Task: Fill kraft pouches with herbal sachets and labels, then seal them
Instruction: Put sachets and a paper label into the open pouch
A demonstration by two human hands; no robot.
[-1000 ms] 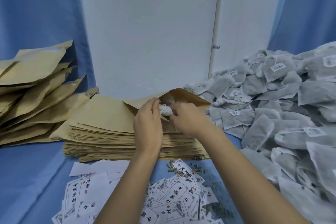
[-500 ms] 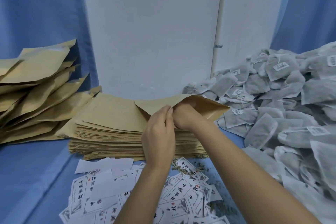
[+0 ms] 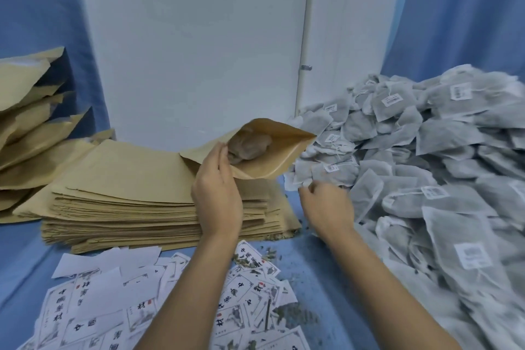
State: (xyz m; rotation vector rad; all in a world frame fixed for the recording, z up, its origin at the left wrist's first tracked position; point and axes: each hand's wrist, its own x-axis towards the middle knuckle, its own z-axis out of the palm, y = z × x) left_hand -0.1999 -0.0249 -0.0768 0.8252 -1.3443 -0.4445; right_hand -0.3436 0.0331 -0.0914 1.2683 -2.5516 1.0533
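The bare left forearm [image 3: 181, 293] rises from the bottom centre of the frame. The left hand [image 3: 217, 196] at mid-frame shows its back to the camera and pinches the near lip of an open brown kraft paper pouch [image 3: 272, 163]. The right forearm [image 3: 383, 293] slants in from the lower right. The right hand [image 3: 326, 207], just right of centre, curls its fingers, and it is unclear whether they hold anything.

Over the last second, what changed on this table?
The right hand left the pouch and moved right to the sachet pile; whether it grips one is unclear. The left hand kept hold, tilting the pouch mouth up, a sachet inside. The stack and labels stayed put.
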